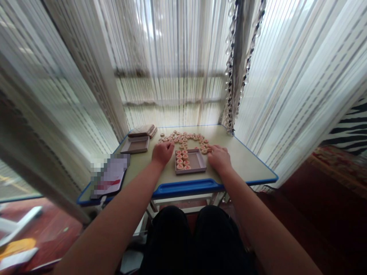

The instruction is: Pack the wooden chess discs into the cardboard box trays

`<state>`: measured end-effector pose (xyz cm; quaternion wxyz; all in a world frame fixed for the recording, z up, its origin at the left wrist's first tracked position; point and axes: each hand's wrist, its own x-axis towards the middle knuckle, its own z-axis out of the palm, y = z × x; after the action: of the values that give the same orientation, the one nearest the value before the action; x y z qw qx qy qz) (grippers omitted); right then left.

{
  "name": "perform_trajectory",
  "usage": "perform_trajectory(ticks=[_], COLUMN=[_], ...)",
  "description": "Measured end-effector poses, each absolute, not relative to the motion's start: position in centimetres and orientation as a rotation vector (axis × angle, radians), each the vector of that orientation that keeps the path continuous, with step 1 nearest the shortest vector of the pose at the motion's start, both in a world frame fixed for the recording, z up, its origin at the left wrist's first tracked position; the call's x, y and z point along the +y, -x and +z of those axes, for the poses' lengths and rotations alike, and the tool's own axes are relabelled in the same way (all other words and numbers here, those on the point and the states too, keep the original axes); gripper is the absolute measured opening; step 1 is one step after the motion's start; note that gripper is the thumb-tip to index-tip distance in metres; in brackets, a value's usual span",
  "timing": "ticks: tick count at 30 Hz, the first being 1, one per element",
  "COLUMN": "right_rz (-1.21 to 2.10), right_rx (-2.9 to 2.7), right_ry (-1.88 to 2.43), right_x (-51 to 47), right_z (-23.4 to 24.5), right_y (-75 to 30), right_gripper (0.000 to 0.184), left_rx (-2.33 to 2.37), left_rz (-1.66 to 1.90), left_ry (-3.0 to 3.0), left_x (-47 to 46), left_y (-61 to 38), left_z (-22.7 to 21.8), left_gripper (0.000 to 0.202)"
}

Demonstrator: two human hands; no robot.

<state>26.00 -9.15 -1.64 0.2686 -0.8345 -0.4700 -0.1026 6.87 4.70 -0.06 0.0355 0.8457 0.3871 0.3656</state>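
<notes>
An open shallow box [195,170] lies near the front of the table, with red-marked round xiangqi pieces [179,161] in two columns on its left side. The box's right part shows its bare bottom. Just left of the box, my left hand [163,152] rests curled closed beside the loose pieces; anything inside it is hidden. Past the box's right edge, my right hand [220,157] has its fingertips bent onto a xiangqi piece [209,149] at the end of the spread. Many more loose pieces [187,136] lie scattered behind the box.
The pale table [246,162] has a blue edge and a blue front tray [187,186]. At its left stand a box lid [134,146], a folded brown item [141,131] and a partly blurred tablet-like object [110,175]. Sheer curtains [177,88] hang behind.
</notes>
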Motion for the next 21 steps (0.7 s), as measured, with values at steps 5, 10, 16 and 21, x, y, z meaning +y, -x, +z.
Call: perform_trajectory(ticks=[5,10,16,21], right_rz=[-0.26,-0.289,-0.331,-0.326], right_rx=[-1.173,-1.191,-1.188,-1.194], right_ry=[2.321,2.29,2.249,2.205], right_x=[-9.32,-9.34,-9.6,-9.73], right_z=[-1.45,-1.56,-1.45,-1.59], right_y=[-25.91,-26.04,-26.05,-26.12], right_gripper=[0.04,0.032,0.026,0.022], left_rx=[1.223,1.242,1.239,1.216], left_rz=[1.155,1.129,1.119,1.116], left_ry=[-2.542,-2.539,-2.548,-2.557], left_x=[4.92,4.88,4.84,4.92], left_y=[-6.61,-6.51,-6.53,-6.44], left_z=[-0.34,-0.29,-0.2,-0.34], left_gripper=[0.044,0.044,0.044,0.045])
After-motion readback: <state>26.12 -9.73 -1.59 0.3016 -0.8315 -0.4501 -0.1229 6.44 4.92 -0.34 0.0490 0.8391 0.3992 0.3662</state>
